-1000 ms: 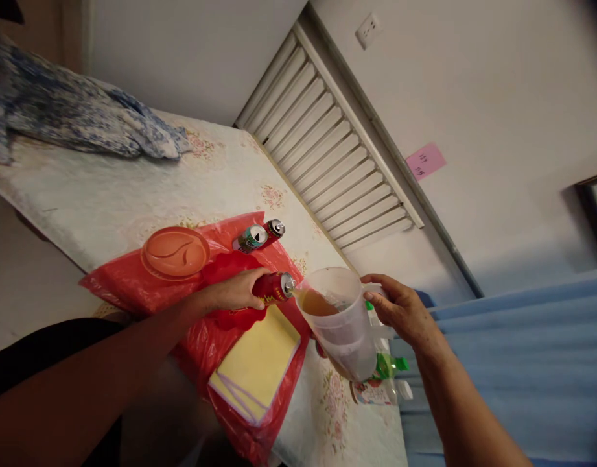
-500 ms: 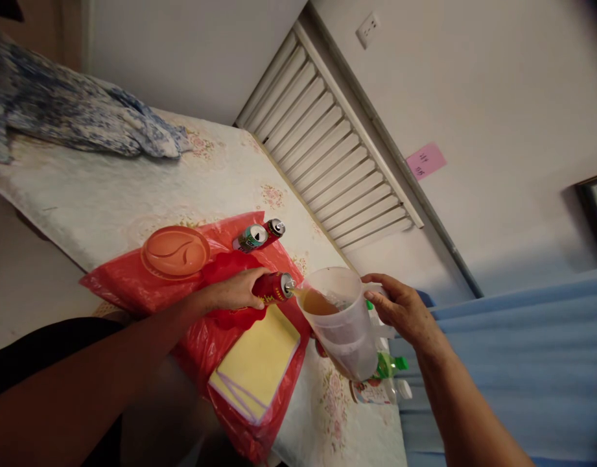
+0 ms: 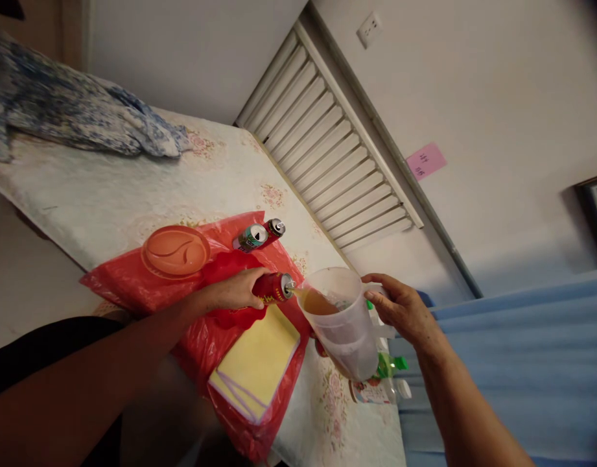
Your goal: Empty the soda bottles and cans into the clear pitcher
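Observation:
My left hand (image 3: 242, 289) is closed around a red drink can (image 3: 275, 288), tipped over with its opened top at the rim of a cloudy plastic jug (image 3: 344, 337). A thin amber stream runs from the can into the jug, where brownish liquid (image 3: 317, 302) lies. The jug leans towards the can. My right hand (image 3: 398, 305) grips the jug's handle, its fingers partly behind it. Beneath the left hand is a red scalloped dish (image 3: 233, 263), partly hidden by the hand and can. A folded yellow cloth (image 3: 259, 363) lies just below, on a red plastic sheet (image 3: 128, 285).
Two opened cans (image 3: 250, 238) stand behind the dish, near an orange lidded container (image 3: 175, 251). Behind the jug are bottles, one with a green cap (image 3: 400, 363). Patterned fabric (image 3: 84, 117) lies on the flowered tablecloth (image 3: 220, 168). A radiator (image 3: 327, 143) runs along the wall.
Both hands, the can and the jug hold nearly the same positions. Liquid keeps running from the can into the jug.

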### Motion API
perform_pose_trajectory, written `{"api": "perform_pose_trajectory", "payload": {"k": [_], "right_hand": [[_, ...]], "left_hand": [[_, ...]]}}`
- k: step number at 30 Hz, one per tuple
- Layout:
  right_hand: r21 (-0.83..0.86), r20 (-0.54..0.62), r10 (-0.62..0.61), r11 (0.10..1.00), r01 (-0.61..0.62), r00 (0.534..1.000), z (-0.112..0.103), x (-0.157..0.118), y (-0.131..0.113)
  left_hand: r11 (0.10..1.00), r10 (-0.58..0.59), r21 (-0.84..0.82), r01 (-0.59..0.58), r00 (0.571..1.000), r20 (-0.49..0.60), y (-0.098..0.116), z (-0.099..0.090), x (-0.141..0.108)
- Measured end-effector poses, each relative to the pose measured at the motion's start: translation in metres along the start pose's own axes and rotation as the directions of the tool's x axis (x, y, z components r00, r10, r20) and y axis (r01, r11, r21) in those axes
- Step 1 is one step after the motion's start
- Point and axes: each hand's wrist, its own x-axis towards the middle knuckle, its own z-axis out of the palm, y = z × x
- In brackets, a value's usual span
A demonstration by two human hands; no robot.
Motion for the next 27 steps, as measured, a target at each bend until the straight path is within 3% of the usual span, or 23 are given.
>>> {"api": "perform_pose_trajectory", "payload": {"k": [27], "right_hand": [[-0.03, 0.017, -0.021, 0.999, 0.021, 1.0, -0.002, 0.002, 0.006]], "left_hand": [[0.997, 0.044, 0.059, -0.043, 0.999, -0.009, -0.014, 0.002, 0.004]]}}
